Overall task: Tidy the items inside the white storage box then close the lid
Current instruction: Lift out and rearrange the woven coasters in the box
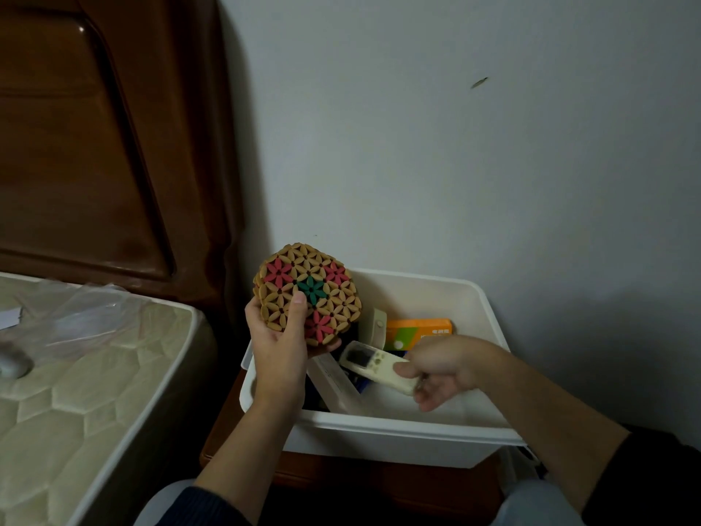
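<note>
Left hand (278,345) fingers curl round a beaded mat (308,294) above the white box (383,430), right hand (442,368) fingers pinching a remote (375,364) over it

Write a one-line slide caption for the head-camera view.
Left hand holds a beaded floral coaster while right hand grips a cream remote control over the white storage box.

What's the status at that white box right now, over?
Left hand holds beaded flower mat above white storage box. Right hand pinches remote over box. No lid visible. Orange packet inside.
</note>
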A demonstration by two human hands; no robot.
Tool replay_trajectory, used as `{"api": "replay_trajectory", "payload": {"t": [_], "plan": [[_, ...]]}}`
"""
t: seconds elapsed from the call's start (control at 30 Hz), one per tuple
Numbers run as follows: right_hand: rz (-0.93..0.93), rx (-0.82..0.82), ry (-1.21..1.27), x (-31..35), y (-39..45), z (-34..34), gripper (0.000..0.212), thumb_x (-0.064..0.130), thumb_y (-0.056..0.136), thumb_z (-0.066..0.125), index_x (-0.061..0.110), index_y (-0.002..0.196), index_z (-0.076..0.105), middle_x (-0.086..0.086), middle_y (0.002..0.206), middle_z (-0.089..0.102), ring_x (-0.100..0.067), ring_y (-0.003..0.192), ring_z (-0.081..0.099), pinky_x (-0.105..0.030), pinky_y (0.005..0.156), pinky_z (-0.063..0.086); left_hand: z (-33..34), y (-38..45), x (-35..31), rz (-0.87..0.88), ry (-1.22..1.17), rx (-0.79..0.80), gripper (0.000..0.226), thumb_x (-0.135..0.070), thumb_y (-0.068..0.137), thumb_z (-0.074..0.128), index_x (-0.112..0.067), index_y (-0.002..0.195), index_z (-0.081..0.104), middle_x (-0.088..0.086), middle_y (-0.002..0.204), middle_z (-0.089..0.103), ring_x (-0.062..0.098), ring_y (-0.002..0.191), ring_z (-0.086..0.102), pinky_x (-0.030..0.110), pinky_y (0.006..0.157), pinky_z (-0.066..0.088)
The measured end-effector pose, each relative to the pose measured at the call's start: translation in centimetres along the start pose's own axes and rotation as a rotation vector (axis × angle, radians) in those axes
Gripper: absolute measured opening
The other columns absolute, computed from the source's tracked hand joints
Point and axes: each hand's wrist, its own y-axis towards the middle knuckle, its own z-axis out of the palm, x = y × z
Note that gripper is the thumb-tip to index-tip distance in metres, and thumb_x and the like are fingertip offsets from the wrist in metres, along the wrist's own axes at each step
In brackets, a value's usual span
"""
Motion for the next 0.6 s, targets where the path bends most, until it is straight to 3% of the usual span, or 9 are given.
{"api": "replay_trajectory", "payload": {"t": [0.1, 0.27, 0.33, 0.4, 0.47, 0.53, 0.6], "plan": [[0.047, 0.138, 0.272, -0.1, 1.5, 2.0, 0.021, 0.018, 0.107, 0.059, 0.004, 0.122, 0.059, -0.012, 0.092, 0.062, -0.020, 0.076, 0.060, -0.034, 0.069, 0.058, -0.1, -0.1, 0.0, 0.003, -0.011, -0.001, 0.053, -0.038, 0.097, 0.070, -0.040, 0.144, 0.045, -0.003, 0.140, 0.060, 0.024, 0.114, 0.073, 0.052, 0.068, 0.065], [0.119, 0.170, 0.358, 0.0, 3.6, 4.4, 0.016, 0.008, 0.109, 0.046, 0.001, 0.118, 0.058, -0.016, 0.094, 0.068, -0.023, 0.075, 0.065, -0.031, 0.060, 0.059, -0.1, -0.1, 0.0, 0.002, -0.014, 0.007, 0.053, -0.037, 0.098, 0.070, -0.040, 0.144, 0.044, -0.003, 0.139, 0.060, 0.021, 0.111, 0.074, 0.051, 0.068, 0.065], [0.126, 0.182, 0.351, 0.0, 4.3, 5.1, 0.021, 0.006, 0.110, 0.044, 0.000, 0.121, 0.060, -0.018, 0.110, 0.071, -0.026, 0.084, 0.072, -0.034, 0.071, 0.062, -0.1, -0.2, -0.1, -0.001, -0.004, 0.011, 0.054, -0.038, 0.098, 0.070, -0.040, 0.144, 0.044, -0.003, 0.138, 0.061, 0.023, 0.113, 0.074, 0.050, 0.068, 0.065], [0.104, 0.165, 0.359, 0.0, 4.9, 5.5, 0.026, 0.006, 0.110, 0.044, -0.003, 0.131, 0.056, -0.021, 0.127, 0.067, -0.031, 0.104, 0.072, -0.039, 0.092, 0.060, -0.1, -0.2, -0.1, -0.006, 0.004, 0.022, 0.054, -0.039, 0.097, 0.070, -0.040, 0.145, 0.045, -0.002, 0.138, 0.062, 0.024, 0.113, 0.073, 0.051, 0.069, 0.065], [0.073, 0.151, 0.354, 0.0, 5.2, 5.7, 0.029, 0.005, 0.110, 0.046, -0.003, 0.137, 0.054, -0.022, 0.132, 0.064, -0.033, 0.109, 0.070, -0.041, 0.097, 0.059, -0.1, -0.1, 0.0, -0.017, 0.014, 0.033, 0.053, -0.038, 0.097, 0.070, -0.038, 0.144, 0.046, -0.001, 0.138, 0.063, 0.025, 0.115, 0.073, 0.053, 0.071, 0.065], [0.052, 0.167, 0.300, 0.2, 5.2, 6.0, 0.025, 0.009, 0.111, 0.046, 0.001, 0.132, 0.057, -0.019, 0.128, 0.068, -0.029, 0.107, 0.072, -0.037, 0.090, 0.061, -0.1, -0.1, 0.1, -0.030, 0.021, 0.042, 0.052, -0.037, 0.098, 0.070, -0.037, 0.143, 0.046, 0.000, 0.138, 0.063, 0.027, 0.120, 0.070, 0.059, 0.080, 0.063], [0.070, 0.193, 0.226, 0.3, 5.0, 6.1, 0.025, 0.022, 0.113, 0.045, 0.007, 0.121, 0.064, -0.011, 0.109, 0.078, -0.021, 0.096, 0.075, -0.032, 0.082, 0.062, -0.1, -0.1, 0.1, -0.034, 0.034, 0.058, 0.051, -0.037, 0.098, 0.070, -0.035, 0.143, 0.047, 0.001, 0.138, 0.064, 0.029, 0.123, 0.068, 0.062, 0.087, 0.061]]}}
